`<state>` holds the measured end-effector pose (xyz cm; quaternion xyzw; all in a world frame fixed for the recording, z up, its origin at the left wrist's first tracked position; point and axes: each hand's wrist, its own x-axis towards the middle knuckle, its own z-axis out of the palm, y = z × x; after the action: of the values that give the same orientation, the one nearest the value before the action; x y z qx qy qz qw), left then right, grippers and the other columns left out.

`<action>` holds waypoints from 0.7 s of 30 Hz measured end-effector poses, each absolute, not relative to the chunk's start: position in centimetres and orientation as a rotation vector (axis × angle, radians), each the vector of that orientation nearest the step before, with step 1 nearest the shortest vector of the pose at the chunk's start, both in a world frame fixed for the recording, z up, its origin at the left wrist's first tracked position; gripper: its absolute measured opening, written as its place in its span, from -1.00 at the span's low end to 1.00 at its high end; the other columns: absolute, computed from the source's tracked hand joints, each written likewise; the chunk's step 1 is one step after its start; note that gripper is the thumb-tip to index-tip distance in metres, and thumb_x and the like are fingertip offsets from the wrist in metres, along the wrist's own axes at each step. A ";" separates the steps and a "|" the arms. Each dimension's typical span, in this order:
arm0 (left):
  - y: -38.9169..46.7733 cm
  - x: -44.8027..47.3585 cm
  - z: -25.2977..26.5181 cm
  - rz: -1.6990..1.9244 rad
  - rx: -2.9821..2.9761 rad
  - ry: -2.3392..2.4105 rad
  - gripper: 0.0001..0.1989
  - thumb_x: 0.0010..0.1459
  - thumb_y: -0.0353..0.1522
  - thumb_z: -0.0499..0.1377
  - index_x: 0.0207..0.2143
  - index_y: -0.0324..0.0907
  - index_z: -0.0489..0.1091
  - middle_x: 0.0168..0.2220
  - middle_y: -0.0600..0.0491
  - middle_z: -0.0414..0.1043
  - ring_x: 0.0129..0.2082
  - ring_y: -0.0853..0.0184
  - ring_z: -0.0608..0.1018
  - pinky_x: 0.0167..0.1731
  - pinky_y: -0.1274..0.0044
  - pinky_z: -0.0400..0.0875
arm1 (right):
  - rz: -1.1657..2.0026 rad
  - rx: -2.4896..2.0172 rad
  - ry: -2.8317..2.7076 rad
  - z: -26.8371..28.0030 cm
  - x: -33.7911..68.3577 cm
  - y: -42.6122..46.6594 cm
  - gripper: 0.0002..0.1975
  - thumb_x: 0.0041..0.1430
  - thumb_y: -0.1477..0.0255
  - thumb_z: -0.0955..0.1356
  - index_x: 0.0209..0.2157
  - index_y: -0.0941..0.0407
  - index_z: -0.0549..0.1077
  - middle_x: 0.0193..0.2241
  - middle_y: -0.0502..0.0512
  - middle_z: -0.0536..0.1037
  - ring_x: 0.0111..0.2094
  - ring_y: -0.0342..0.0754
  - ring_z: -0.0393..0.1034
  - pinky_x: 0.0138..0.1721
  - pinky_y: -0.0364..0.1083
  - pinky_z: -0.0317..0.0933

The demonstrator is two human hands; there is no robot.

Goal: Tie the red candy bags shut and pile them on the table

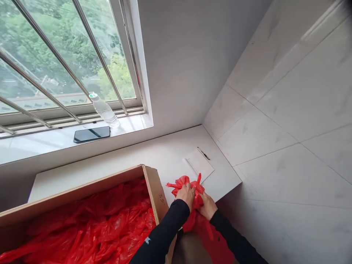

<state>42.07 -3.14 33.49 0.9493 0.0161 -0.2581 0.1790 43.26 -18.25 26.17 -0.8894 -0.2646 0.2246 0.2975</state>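
Both my hands are closed on a bunched red plastic bag [183, 181] beside the right end of a cardboard box. My left hand [186, 194] grips it from the left, fingers curled over the crumpled film. On the other side my right hand [208, 206] holds the same bag, its fingertips partly hidden by the plastic. Loose red film hangs below my hands. Many more red plastic bags [110, 227] lie heaped inside the cardboard box [154, 183], left of my arms.
A white table [159, 150] runs along the wall. On it lie a notepad [202, 165] and a pen [204, 153]. A phone [92, 134] and a clear bottle [104, 110] are on the windowsill under the barred window. A tiled wall [275, 165] bounds the right side.
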 end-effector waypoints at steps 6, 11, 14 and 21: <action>-0.7 45.0 30.0 -0.949 2.698 0.354 -0.63 0.28 -0.27 0.22 0.09 -0.23 0.38 0.13 -0.13 0.36 0.07 0.12 0.48 0.00 0.19 0.46 | 0.812 -2.366 -0.804 21.3 47.4 -14.2 -0.67 0.31 0.39 0.39 0.08 0.15 0.45 0.09 0.20 0.45 0.03 0.09 0.42 0.05 0.09 0.35; -0.5 44.1 32.6 -0.844 2.673 0.405 -0.61 0.23 -0.31 0.25 0.07 -0.24 0.39 0.07 -0.14 0.42 0.06 0.09 0.48 0.03 0.14 0.43 | 0.889 -2.394 -0.893 20.8 48.0 -13.7 -0.62 0.35 0.28 0.38 0.11 0.16 0.40 0.10 0.19 0.41 0.04 0.11 0.39 0.03 0.16 0.37; -1.4 41.1 37.0 -0.578 2.642 0.366 -0.56 0.24 -0.43 0.18 0.17 -0.21 0.34 0.11 -0.15 0.41 0.11 0.12 0.47 0.11 0.23 0.38 | 0.918 -2.378 -0.931 21.4 47.3 -14.6 -0.56 0.33 0.27 0.39 0.16 0.13 0.36 0.11 0.21 0.40 0.04 0.10 0.39 0.03 0.17 0.36; -2.3 24.5 44.4 0.552 2.339 1.033 -0.66 0.34 -0.25 0.07 0.11 -0.09 0.38 0.02 -0.04 0.47 -0.05 0.24 0.54 0.03 0.38 0.44 | 0.829 -2.397 -0.849 22.5 45.8 -17.9 -0.41 0.34 0.34 0.29 0.37 0.03 0.18 0.28 0.32 0.19 0.28 0.23 0.18 0.17 0.12 0.21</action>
<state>24.46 -2.27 44.44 0.8635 0.3813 0.2037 0.2599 45.84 -17.94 22.49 -0.8718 -0.3088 0.3016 0.2314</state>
